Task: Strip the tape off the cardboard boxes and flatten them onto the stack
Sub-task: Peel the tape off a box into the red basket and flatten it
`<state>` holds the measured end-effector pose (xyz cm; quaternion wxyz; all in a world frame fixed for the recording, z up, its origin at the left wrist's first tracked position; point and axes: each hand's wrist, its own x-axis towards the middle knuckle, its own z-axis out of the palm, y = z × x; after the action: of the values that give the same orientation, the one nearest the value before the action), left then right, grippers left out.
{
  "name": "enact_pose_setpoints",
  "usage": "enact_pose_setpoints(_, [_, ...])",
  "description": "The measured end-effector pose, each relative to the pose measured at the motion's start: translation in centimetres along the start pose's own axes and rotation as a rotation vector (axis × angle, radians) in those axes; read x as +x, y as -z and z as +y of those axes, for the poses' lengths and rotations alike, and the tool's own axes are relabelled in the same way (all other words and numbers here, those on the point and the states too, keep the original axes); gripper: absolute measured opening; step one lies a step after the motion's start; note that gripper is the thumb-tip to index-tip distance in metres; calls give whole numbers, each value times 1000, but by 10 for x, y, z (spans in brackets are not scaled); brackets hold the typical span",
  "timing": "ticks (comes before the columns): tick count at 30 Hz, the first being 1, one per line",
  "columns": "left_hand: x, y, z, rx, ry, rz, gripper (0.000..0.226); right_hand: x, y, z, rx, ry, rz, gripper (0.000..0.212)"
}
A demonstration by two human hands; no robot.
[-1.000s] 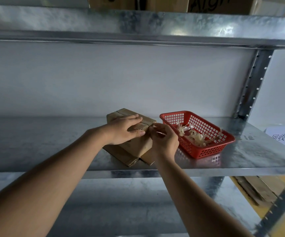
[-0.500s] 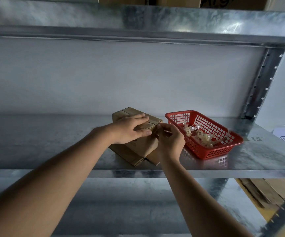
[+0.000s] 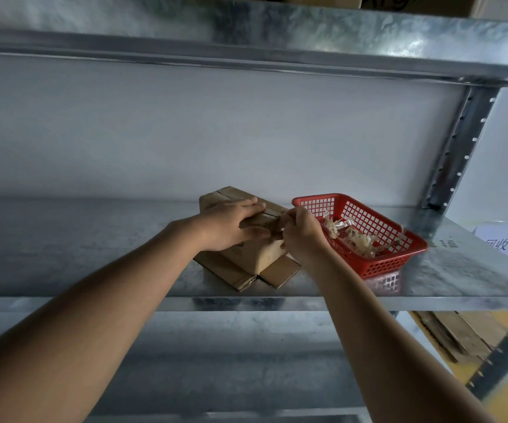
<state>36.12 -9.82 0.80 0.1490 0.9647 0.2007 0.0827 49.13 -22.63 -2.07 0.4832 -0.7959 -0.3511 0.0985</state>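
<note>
Writing first: the white paper sign point(image 3: 504, 244) at the right end of the shelf point(image 3: 94, 239) reads 回收区. There's small dark print on the shelf surface just right of the basket point(image 3: 396, 256), too small for us to read. A carton point(image 3: 399, 2) on the upper shelf point(image 3: 246, 25) shows cut-off dark lettering, not legible. The box point(image 3: 246, 254) has a faint mark on its near face, blurred.

Hands: our left hand point(image 3: 231, 227) lies palm-down on top of the box, fingers mostly straight and pointing right, thumb down along the near face, pressing rather than gripping. Our right hand point(image 3: 300, 232) is at the box's right end, fingers curled in toward the thumb, pinching a thin pale strip of tape point(image 3: 280, 229) at the corner. Both forearms reach up and in from the bottom of the frame, converging on the box.

Box position: mid-shelf, near the front edge, sitting on a flattened piece of cardboard point(image 3: 240, 274) whose flaps stick out toward us. The top flaps are closed, with a seam visible.

The red mesh basket is just right of the box, touching or nearly touching our right hand, and holds a loose tangle of stripped tape scraps point(image 3: 356, 239).

Flat cardboard stack point(image 3: 454, 334) is on the floor at lower right, below the shelf, beside a yellow floor area.
</note>
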Motion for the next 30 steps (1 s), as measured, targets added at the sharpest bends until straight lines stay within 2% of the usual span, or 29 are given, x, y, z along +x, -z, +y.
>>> enact_pose_setpoints(3, [-2, 1, 1, -1, -16, 2, 81, 0, 12, -7, 268, -115, -77, 16])
enact_pose_setpoints(8, [-5, 2, 0, -9, -44, 1, 88, 2, 26, -10, 665, -198, -184, 13])
enact_pose_setpoints(11, [-5, 1, 0, -25, -53, 0, 84, 0, 34, -14, 740, -180, -173, 9])
enact_pose_setpoints(13, [-5, 0, 1, -42, -69, 7, 77, 1, 37, -10, 593, -60, -165, 25])
enact_pose_setpoints(16, [-3, -1, 0, -64, -80, 11, 75, 1, 38, -1, 71, 259, -140, 40])
enact_pose_setpoints(19, [-3, 0, -5, -130, -95, -5, 71, 4, 40, 3, -338, 558, -63, 28])
enact_pose_setpoints(21, [-3, -1, -7, -176, -119, -20, 71, 6, 42, 2, -391, 685, 4, 19])
enact_pose_setpoints(23, [-4, 0, -11, -219, -137, -44, 72, 7, 43, -2, -407, 714, 7, 17])
enact_pose_setpoints(25, [-5, 4, -16, -251, -173, -62, 73, 4, 45, -8, -395, 675, -84, 15])
enact_pose_setpoints(27, [-7, 7, -23, -233, -212, -51, 62, 2, 44, -17, -389, 632, -130, 12])
enact_pose_setpoints(30, [-15, 4, -30, -162, -242, 78, 54, 2, 41, -28, -406, 579, -69, 11])
